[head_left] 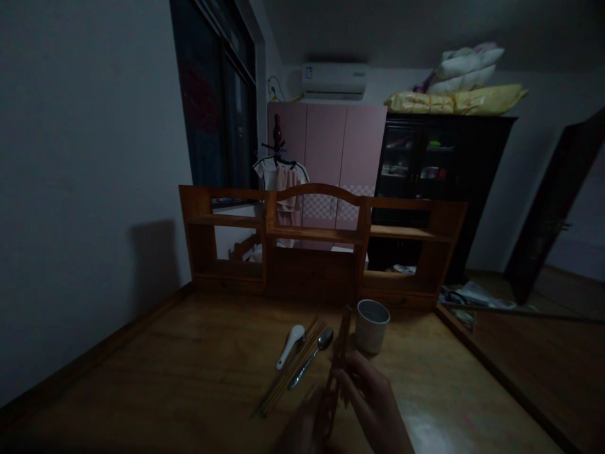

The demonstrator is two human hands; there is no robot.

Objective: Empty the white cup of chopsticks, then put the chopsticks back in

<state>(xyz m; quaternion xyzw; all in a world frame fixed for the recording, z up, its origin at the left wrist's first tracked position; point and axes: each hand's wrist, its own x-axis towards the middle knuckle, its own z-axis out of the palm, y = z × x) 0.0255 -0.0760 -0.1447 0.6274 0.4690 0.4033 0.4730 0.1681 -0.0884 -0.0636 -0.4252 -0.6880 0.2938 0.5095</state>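
A bundle of wooden chopsticks (346, 328) stands tilted above the table, with its top end beside the grey cup. My right hand (366, 388) pinches the bundle around its middle. Lower down, my left hand (302, 424) is blurred but its fingers close around the bottom end. A light grey cup (372, 331) stands upright just beyond my right hand. To the left lie a metal spoon (309, 362), several more thin chopsticks (286, 378) and a white soup spoon (288, 348). Another dark utensil beside the white spoon is too dim to make out.
A wooden shelf unit (312, 239) with open compartments rises along the table's back edge. The wooden table (179, 378) has a raised rim on the right, and a wall (94, 189) borders it on the left. The room is dim.
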